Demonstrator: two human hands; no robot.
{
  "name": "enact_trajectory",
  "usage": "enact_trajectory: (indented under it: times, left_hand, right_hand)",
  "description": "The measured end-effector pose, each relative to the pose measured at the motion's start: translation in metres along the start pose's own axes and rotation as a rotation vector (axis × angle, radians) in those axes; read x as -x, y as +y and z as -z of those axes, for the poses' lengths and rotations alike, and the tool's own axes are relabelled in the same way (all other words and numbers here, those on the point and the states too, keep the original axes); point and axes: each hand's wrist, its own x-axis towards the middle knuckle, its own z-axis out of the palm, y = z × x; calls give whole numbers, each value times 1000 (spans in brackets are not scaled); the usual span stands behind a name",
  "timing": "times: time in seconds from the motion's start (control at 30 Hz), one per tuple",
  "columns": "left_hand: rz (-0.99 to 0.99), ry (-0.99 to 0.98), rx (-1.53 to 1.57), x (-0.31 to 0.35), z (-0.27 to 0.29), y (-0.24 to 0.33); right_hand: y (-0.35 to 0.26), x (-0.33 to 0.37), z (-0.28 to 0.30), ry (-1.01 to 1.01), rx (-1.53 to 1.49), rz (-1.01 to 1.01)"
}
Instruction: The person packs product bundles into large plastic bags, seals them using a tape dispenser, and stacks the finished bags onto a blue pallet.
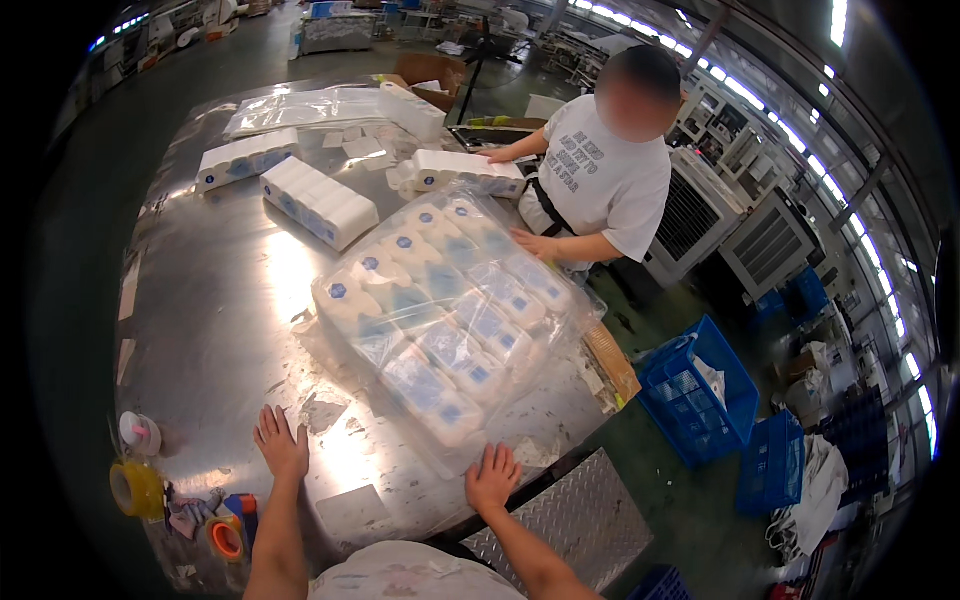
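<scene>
At left, we see a yellow tape roll (124, 490) on the bench (215, 320); our left hand (284, 448) lies spread and empty there, the clear bag (455, 315) of white packs (432, 388) sits right of it, and our right hand (491, 482) (unclenched, gripping nothing) rests by its near corner, a co-worker (612, 170) beyond.
</scene>
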Motion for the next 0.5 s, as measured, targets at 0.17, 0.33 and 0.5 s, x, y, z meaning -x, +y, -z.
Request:
enact_trajectory:
  times: [0.17,0.33,0.5]
  left_hand:
    - [-3,-13,-17,0,1,0]
    - [-11,-11,-24,-1,-3,-1]
    - [-19,-4,-40,-1,-3,-3]
  right_hand:
    - [-2,0,3,3,4,-2]
    - [-2,0,5,4,-1,-3]
    - [-5,-1,8,-15,2,4]
